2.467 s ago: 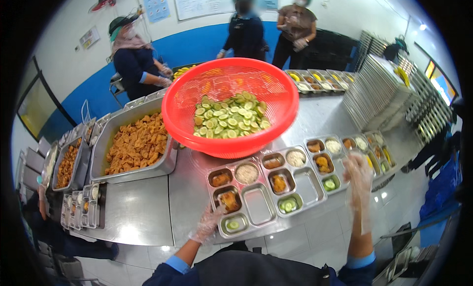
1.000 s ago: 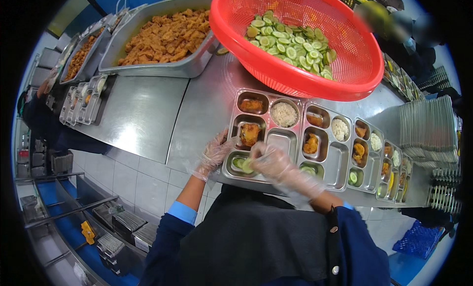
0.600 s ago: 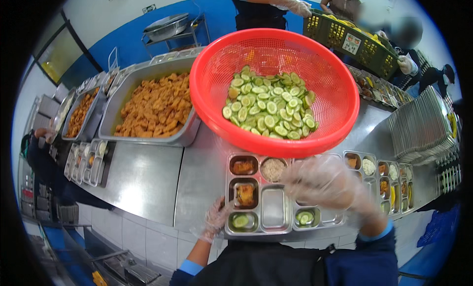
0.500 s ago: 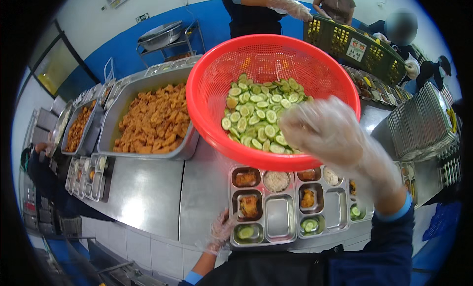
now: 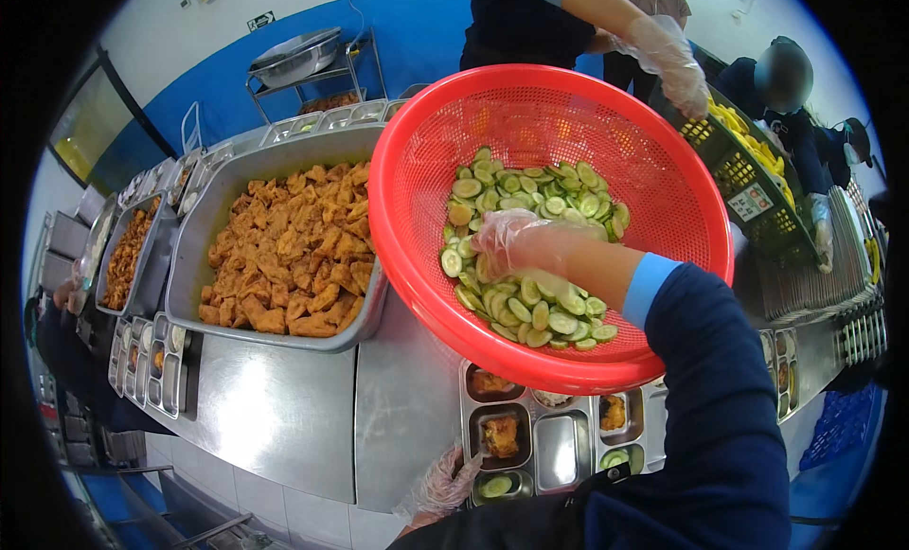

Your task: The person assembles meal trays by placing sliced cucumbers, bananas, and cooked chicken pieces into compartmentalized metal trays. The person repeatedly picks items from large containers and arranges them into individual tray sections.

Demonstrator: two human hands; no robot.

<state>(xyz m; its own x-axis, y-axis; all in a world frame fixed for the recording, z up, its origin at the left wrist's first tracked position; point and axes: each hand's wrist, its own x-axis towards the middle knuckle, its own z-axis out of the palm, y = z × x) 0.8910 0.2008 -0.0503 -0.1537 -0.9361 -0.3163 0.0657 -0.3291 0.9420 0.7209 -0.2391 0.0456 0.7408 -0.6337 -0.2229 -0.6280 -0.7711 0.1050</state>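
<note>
Fingers [image 5: 490, 239] of the gloved right hand [image 5: 523, 244] reach among cucumber slices [image 5: 542, 315] in the red basket [image 5: 402, 209] at frame centre; whether they pinch any is hidden. At lower centre, the gloved left hand [image 5: 443, 486] is at the left edge of a compartment tray [image 5: 561, 451], its grip unclear. Left of the basket, a grey tub [image 5: 275, 342] holds fried pieces [image 5: 284, 252].
</note>
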